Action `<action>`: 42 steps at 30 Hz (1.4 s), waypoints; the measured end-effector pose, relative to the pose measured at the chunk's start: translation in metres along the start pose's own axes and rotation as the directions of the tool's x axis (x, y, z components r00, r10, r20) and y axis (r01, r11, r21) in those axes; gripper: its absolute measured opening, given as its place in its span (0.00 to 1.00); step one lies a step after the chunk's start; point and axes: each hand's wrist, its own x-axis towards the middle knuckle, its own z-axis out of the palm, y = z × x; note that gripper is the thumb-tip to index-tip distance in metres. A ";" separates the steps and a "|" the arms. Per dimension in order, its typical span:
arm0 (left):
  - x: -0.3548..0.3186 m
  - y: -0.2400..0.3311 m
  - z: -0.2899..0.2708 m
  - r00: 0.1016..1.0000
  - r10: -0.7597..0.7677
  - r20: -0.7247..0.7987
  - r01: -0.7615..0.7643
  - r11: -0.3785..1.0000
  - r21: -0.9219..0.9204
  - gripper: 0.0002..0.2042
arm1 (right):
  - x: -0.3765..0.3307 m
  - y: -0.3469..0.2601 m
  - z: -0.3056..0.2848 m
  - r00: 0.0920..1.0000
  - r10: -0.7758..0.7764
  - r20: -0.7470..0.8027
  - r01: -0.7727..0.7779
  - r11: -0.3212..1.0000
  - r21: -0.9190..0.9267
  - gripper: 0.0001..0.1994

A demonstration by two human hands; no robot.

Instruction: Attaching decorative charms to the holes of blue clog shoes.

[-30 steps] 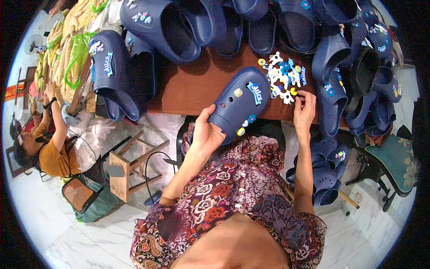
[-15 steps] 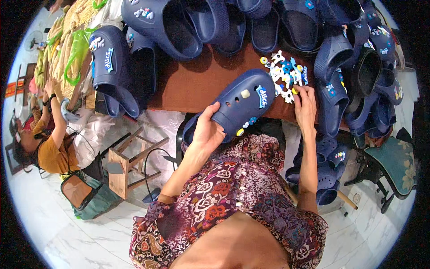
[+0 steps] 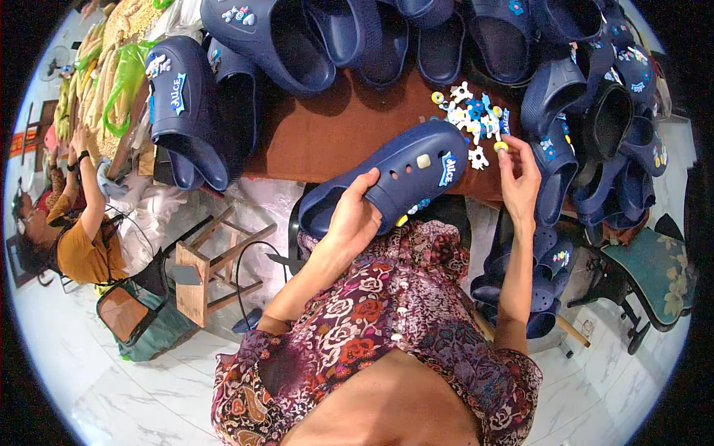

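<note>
Since the earlier frame your left hand (image 3: 355, 215) has tilted the clog (image 3: 390, 175) flatter, toe toward the charm pile; your right hand (image 3: 519, 178) has stayed at the pile's near edge.

Nearest you: left fingers wrap the clog's heel end, thumb over the top, a firm hold. It sits at the near edge of the brown table (image 3: 327, 141), partly over your lap. A pale charm and a blue badge are already on its upper; several holes look bare.

Right hand: fingertips pinched narrow on a small yellow charm (image 3: 501, 146), just beside the loose charms (image 3: 470, 115), blue, white and yellow.

Step in hand, by my reading: picking a charm to fit to the clog. Next move calls for carrying it to a bare hole and pressing while your left hand braces the upper.

Farther out: finished clogs (image 3: 297, 37) ring the table. At far left another person (image 3: 74, 230) sits on the floor.
</note>
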 end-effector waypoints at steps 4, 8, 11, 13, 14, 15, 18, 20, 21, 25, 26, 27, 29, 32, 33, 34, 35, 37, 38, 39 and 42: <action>0.000 -0.004 0.006 1.000 -0.024 -0.009 0.024 1.000 0.009 0.21 | 0.001 -0.035 -0.007 0.981 -0.042 0.192 0.001 0.978 0.208 0.09; 0.002 -0.009 0.007 0.999 -0.039 -0.026 0.040 0.999 0.017 0.21 | 0.007 -0.060 -0.001 0.955 -0.111 0.277 0.041 0.968 0.247 0.07; 0.000 -0.011 0.014 1.000 -0.010 -0.020 0.011 0.998 0.064 0.20 | 0.010 -0.077 0.006 0.891 -0.265 0.369 0.178 0.951 0.254 0.07; -0.001 -0.012 0.017 1.000 0.011 -0.017 -0.009 0.997 0.076 0.19 | 0.010 -0.083 0.011 0.824 -0.361 0.436 0.290 0.931 0.222 0.06; 0.000 -0.013 0.016 1.000 0.010 -0.016 -0.009 0.997 0.076 0.19 | 0.009 -0.085 0.014 0.825 -0.361 0.436 0.290 0.931 0.222 0.06; 0.003 -0.014 0.012 1.000 0.007 -0.011 -0.006 0.997 0.074 0.19 | 0.008 -0.086 0.017 0.789 -0.402 0.465 0.360 0.915 0.180 0.07; 0.002 -0.013 0.013 1.000 0.000 -0.003 0.001 0.996 0.091 0.19 | 0.011 -0.086 0.018 0.743 -0.423 0.518 0.418 0.898 0.135 0.07; 0.003 -0.013 0.012 1.000 -0.005 0.000 0.005 0.994 0.110 0.20 | 0.015 -0.085 0.016 0.736 -0.408 0.540 0.406 0.905 0.130 0.08; 0.006 -0.014 0.008 1.000 0.001 0.016 -0.003 0.990 0.141 0.20 | 0.016 -0.085 0.015 0.721 -0.412 0.558 0.408 0.902 0.139 0.07; 0.004 -0.012 0.011 1.000 -0.016 0.000 0.015 0.985 0.172 0.15 | 0.022 -0.087 0.010 0.671 -0.433 0.602 0.430 0.888 0.160 0.07; 0.004 -0.013 0.011 1.000 -0.015 0.000 0.015 0.985 0.171 0.15 | 0.023 -0.086 0.010 0.670 -0.434 0.602 0.431 0.888 0.160 0.07; 0.005 -0.013 0.011 1.000 -0.008 0.006 0.007 0.985 0.174 0.15 | 0.024 -0.086 0.011 0.662 -0.438 0.608 0.446 0.882 0.150 0.06; 0.007 -0.015 0.009 1.000 -0.001 0.010 -0.001 0.985 0.175 0.15 | 0.025 -0.086 0.012 0.653 -0.443 0.615 0.461 0.876 0.141 0.06; 0.009 -0.016 0.007 0.999 0.013 0.031 -0.020 0.972 0.234 0.18 | 0.025 -0.085 0.014 0.646 -0.454 0.614 0.482 0.866 0.133 0.06; 0.009 -0.016 0.009 0.999 0.025 0.025 -0.031 0.967 0.254 0.17 | 0.025 -0.085 0.014 0.641 -0.465 0.611 0.499 0.857 0.128 0.06; 0.008 -0.015 0.010 0.999 0.038 0.018 -0.041 0.961 0.274 0.16 | 0.024 -0.085 0.014 0.637 -0.475 0.607 0.516 0.848 0.123 0.06; 0.009 -0.015 0.010 0.999 0.036 0.019 -0.039 0.961 0.273 0.16 | 0.024 -0.086 0.014 0.637 -0.473 0.608 0.515 0.849 0.121 0.06; 0.010 -0.015 0.010 0.997 0.048 0.059 -0.066 0.924 0.376 0.14 | 0.024 -0.087 0.014 0.622 -0.468 0.628 0.545 0.834 0.082 0.06; 0.009 -0.015 0.011 0.997 0.048 0.058 -0.066 0.925 0.375 0.14 | 0.024 -0.088 0.015 0.621 -0.468 0.629 0.545 0.834 0.082 0.06; 0.009 -0.015 0.012 0.994 0.068 0.084 -0.097 0.903 0.419 0.14 | 0.025 -0.088 0.016 0.612 -0.450 0.650 0.548 0.834 0.062 0.05; 0.012 -0.021 0.009 0.985 0.111 0.129 -0.161 0.861 0.483 0.13 | 0.026 -0.086 0.018 0.604 -0.425 0.674 0.532 0.845 0.056 0.06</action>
